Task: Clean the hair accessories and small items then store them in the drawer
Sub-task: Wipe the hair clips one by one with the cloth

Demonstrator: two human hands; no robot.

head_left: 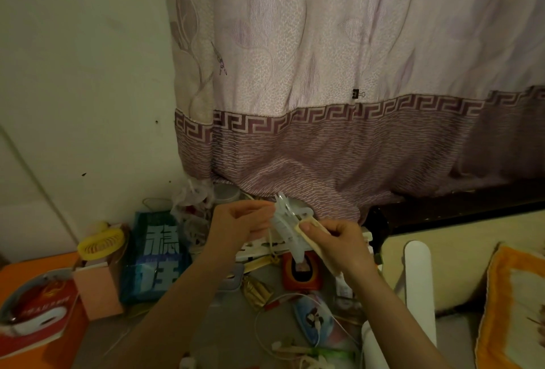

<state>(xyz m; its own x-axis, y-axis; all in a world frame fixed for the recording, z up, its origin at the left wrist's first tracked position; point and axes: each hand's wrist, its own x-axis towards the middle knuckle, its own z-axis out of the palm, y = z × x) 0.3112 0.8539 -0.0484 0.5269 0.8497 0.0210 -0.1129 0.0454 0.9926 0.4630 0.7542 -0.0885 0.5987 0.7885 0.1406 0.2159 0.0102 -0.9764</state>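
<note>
Fingers of the left hand (239, 222) curl round the upper end of a clear plastic hair claw clip (287, 225), gripping it, while the right hand (339, 240) pinches a pale beige cloth (317, 243) between thumb and fingers and presses it against the clip's side. Held in the air between both hands, above the cluttered desk (230, 318) and just in front of the curtain hem, the clip is translucent and whitish, long and slim, with a toothed edge and a rounded tab sticking out at its top; it tilts so that its lower end points down toward an orange-red case (302, 276). The cloth hangs as a narrow strip down past the right wrist. Below the hands lie white cables, a gold-coloured packet (256, 292) and a blue patterned pouch (312, 320). To the left stand a blue tissue pack (154, 256) with large white characters, a pink box (98, 292) and a yellow handheld fan (100, 243). A mauve patterned curtain (339, 74) fills the background.
</note>
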